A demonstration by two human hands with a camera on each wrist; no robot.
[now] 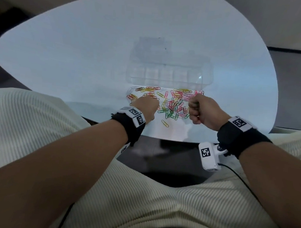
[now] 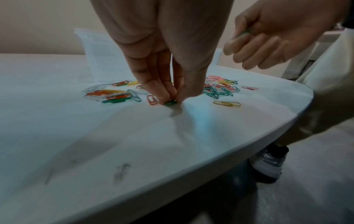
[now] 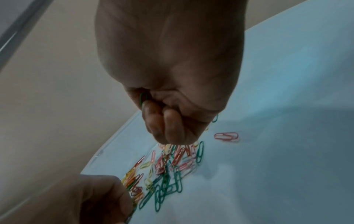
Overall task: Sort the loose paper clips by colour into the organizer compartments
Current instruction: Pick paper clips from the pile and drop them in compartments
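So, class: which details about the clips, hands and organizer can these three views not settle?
- Organizer contents: head view, clear plastic blurred.
- How many green clips the right hand holds: curled fingers hide them.
- Clips under the left hand: head view, covered by it.

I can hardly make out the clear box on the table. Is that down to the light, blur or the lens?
Head view: the clear organizer fades into the pale table, with one small glint, and the wide lens bulges the table's edge. Left wrist view: the left hand throws a soft shadow. Right wrist view: dim, the right hand dark and the paper clips slightly blurred.
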